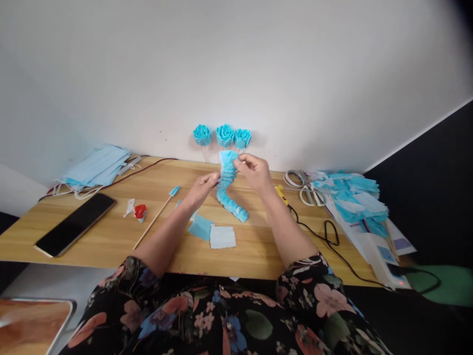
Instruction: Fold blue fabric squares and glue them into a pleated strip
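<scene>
A long pleated strip of blue mask fabric [226, 182] hangs between my hands, its lower end curling down to the right onto the table. My left hand [205, 186] pinches the strip's left edge. Higher up, my right hand [253, 170] grips the strip's upper right edge between thumb and fingers. Below it lie a blue fabric square [201, 228] and a white fabric square [222, 237]; another small piece is partly hidden by my left wrist. A wooden stick with a blue tip [157, 217] rests left of my left forearm.
Three blue fabric roses [225, 135] stand against the wall. On the left are stacked masks [98, 165], a phone [76, 224] and a red scrap [140, 212]. On the right are scissors [312, 195], a yellow tool [281, 194] with a black cord, fabric scraps [351, 197] and a power strip [384, 261].
</scene>
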`<state>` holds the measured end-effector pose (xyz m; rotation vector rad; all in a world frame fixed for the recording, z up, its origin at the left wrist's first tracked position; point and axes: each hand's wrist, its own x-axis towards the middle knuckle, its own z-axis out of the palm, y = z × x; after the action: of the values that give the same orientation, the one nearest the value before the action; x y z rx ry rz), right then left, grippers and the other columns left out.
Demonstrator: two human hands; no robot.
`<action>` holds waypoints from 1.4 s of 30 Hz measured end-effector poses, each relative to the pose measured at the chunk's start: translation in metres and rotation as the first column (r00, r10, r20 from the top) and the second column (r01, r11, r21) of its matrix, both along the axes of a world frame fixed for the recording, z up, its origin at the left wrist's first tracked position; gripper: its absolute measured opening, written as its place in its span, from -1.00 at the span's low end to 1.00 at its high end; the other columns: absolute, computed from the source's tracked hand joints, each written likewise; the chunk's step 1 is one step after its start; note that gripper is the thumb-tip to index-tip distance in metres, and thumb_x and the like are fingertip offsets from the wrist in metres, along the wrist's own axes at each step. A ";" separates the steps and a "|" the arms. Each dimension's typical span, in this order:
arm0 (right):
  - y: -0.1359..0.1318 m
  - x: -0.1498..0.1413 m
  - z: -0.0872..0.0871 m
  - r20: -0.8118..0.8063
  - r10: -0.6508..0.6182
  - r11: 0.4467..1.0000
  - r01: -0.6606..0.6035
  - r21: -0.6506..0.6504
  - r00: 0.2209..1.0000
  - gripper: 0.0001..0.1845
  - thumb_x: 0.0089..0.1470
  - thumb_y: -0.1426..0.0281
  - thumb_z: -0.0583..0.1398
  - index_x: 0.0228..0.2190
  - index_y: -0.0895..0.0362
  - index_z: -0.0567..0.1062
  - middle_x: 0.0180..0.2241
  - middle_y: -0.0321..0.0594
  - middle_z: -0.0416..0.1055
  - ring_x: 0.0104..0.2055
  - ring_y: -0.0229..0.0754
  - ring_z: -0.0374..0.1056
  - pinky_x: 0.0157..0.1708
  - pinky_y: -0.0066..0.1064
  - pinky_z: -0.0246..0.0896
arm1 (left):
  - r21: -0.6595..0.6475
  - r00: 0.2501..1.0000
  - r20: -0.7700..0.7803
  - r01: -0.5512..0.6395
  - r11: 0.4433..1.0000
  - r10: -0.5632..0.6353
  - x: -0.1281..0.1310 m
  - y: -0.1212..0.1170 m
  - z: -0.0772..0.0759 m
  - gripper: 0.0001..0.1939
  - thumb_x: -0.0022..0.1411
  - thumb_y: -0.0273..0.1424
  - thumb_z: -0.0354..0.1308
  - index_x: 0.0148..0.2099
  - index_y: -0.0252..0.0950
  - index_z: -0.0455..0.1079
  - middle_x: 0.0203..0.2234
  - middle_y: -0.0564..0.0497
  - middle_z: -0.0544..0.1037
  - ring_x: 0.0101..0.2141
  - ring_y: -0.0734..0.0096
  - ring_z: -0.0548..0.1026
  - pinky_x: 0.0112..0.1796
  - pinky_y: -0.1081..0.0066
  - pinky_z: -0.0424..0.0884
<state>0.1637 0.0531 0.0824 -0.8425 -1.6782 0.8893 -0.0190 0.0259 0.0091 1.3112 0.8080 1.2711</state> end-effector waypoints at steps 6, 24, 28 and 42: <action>-0.009 0.017 0.040 -0.269 -0.190 0.977 0.209 0.043 0.944 -0.64 0.02 0.07 0.33 -0.48 0.09 0.47 -0.57 -0.44 0.29 -0.59 -0.41 0.19 -0.60 -0.53 0.17 | 0.004 0.979 0.008 0.204 0.979 -0.204 0.004 0.001 -0.011 -0.29 0.23 0.03 0.22 0.30 -0.24 0.36 0.21 -0.25 0.46 0.20 -0.03 0.40 0.14 0.12 0.33; -0.005 0.050 0.052 -0.409 -0.246 0.969 0.239 -0.069 0.879 -0.61 0.00 0.02 0.35 -0.45 0.07 0.45 -0.58 -0.44 0.18 -0.60 -0.42 0.15 -0.68 -0.55 0.09 | -0.212 0.585 0.062 0.800 0.562 -0.809 0.025 -0.042 0.020 -0.31 0.21 -0.07 0.30 0.30 -0.25 0.28 0.11 -0.28 0.51 0.07 0.06 0.51 0.04 0.10 0.42; -0.007 0.047 0.051 -0.387 -0.206 0.978 0.194 -0.072 0.899 -0.59 0.03 -0.01 0.32 -0.47 0.07 0.43 -0.60 -0.45 0.15 -0.63 -0.42 0.12 -0.69 -0.53 0.06 | -0.175 0.409 0.156 0.907 0.382 -0.899 0.022 -0.050 0.030 -0.19 0.17 -0.02 0.31 0.34 -0.28 0.24 0.15 -0.31 0.49 0.11 -0.04 0.50 0.02 0.12 0.45; -0.041 0.063 0.080 -0.565 -0.154 0.927 0.317 0.202 0.810 -0.75 -0.03 0.24 0.37 -0.52 0.07 0.44 -0.64 -0.43 0.14 -0.67 -0.38 0.09 -0.79 -0.50 -0.02 | 0.125 0.637 -0.770 0.102 0.987 0.032 -0.035 -0.038 0.051 -0.46 0.34 -0.01 0.05 0.18 -0.20 0.46 0.06 -0.13 0.60 0.01 0.11 0.56 0.06 0.18 0.41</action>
<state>0.2271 0.0118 0.1628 -0.5175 -1.1314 0.6094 -0.0538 -0.0117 0.0601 2.0445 1.2791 0.6958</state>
